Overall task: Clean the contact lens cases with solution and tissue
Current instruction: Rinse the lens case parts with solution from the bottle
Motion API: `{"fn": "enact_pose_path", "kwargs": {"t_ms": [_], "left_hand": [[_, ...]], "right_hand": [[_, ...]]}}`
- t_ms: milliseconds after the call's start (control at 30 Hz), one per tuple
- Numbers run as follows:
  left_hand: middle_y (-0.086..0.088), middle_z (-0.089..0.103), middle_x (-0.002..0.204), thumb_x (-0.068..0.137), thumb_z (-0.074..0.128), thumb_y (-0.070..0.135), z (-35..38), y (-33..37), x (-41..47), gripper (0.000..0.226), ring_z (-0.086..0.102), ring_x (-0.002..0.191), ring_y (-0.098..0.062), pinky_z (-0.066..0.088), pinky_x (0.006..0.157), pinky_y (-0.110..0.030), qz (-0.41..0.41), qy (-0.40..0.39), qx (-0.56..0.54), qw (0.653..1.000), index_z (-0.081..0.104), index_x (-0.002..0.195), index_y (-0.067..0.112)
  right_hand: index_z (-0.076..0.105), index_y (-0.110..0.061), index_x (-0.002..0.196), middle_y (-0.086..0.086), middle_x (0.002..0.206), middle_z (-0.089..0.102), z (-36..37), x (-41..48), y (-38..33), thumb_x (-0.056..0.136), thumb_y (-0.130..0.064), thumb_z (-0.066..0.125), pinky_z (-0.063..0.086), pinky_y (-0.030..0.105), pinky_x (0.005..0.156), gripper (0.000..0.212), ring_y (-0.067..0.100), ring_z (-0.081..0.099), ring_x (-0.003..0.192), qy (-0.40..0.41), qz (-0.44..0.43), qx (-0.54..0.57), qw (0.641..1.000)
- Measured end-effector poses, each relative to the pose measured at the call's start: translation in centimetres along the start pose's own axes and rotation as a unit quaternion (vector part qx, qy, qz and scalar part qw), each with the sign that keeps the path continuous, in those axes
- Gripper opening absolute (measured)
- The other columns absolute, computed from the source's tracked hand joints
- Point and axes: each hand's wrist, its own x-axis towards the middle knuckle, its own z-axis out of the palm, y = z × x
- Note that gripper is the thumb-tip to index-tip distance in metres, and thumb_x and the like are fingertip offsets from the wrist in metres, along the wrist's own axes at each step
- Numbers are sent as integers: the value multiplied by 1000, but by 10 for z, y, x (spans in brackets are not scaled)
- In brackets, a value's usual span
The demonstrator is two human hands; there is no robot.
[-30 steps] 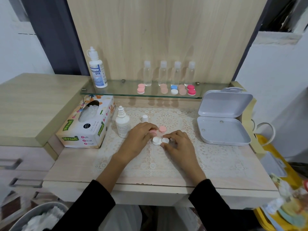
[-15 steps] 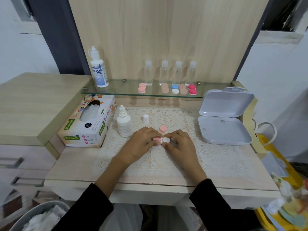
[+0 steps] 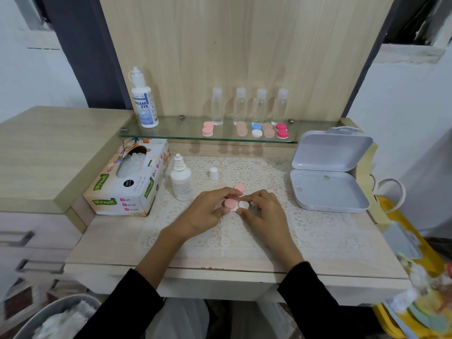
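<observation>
- Left hand [image 3: 205, 212] pinches the round pink cap [image 3: 230, 203] on the white plastic lens case [image 3: 243, 205], maybe to twist it
- Right hand [image 3: 265, 212] pinches the other end so it cannot slide

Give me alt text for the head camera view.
The left hand and right hand hold a white contact lens case over a lace mat, the left gripping its pink cap. A solution bottle and tissue box stand left, an open grey box right.

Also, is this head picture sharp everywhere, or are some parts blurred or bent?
Head view: sharp at the pink-and-white plastic lens case; the yellow bag at lower right is smeared; the sides of the tall wooden back panel lean inward from the wide lens.
</observation>
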Motion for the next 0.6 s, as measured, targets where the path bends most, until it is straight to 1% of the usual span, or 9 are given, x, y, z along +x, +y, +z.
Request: {"fn": "enact_pose_path", "kwargs": {"t_ms": [67,167,233,300,400,467,533,600], "left_hand": [[12,59,119,82,72,17,0,-3,-1,46,53,111,-1,42,96,-21,-5,23,14,1000,56,124,26],[13,55,110,76,77,29,2,-5,1,47,51,101,-1,43,88,-19,-17,57,58,997,58,119,25],[12,58,103,76,77,27,3,-4,2,42,53,95,-2,44,85,-21,-21,65,66,995,61,115,24],[11,61,102,78,75,20,3,-3,3,39,54,94,-3,43,83,-18,-20,63,63,996,61,113,24],[14,61,110,81,69,7,2,-2,1,41,52,102,-2,37,87,-12,-18,34,58,998,60,116,25],[15,62,113,81,66,4,0,-1,0,44,51,107,-2,38,91,-13,-21,20,46,999,59,118,25],[15,61,115,80,69,11,-1,-1,0,43,50,108,-2,39,93,-16,-30,29,29,999,59,119,26],[15,60,113,78,75,24,0,-2,0,43,51,106,-5,41,90,-19,-36,53,36,997,59,117,27]], "right_hand": [[72,-21,104,-11,93,56,0,0,0,84,-31,72,32,13,71,22,10,45,93,0,-1,-3,1000],[72,-20,105,-11,94,56,0,1,1,84,-28,72,31,11,71,22,10,46,95,-3,2,-6,1000],[73,-19,105,-12,95,55,0,1,1,84,-28,72,31,11,72,23,9,45,96,-3,5,-5,1000],[72,-19,106,-12,95,56,0,1,0,84,-29,72,31,12,72,24,9,46,96,-4,7,-6,1000],[72,-19,105,-11,94,56,0,1,1,83,-29,73,32,14,71,24,10,46,95,-1,6,-5,1000],[72,-21,106,-12,93,55,0,0,0,83,-29,73,32,13,71,24,9,45,94,1,5,-4,1000],[72,-20,105,-12,93,55,0,1,0,83,-29,73,31,13,71,23,8,45,94,0,5,-4,1000],[72,-21,104,-13,93,55,0,1,0,83,-28,72,32,12,71,22,8,45,95,0,8,-2,1000]]}}
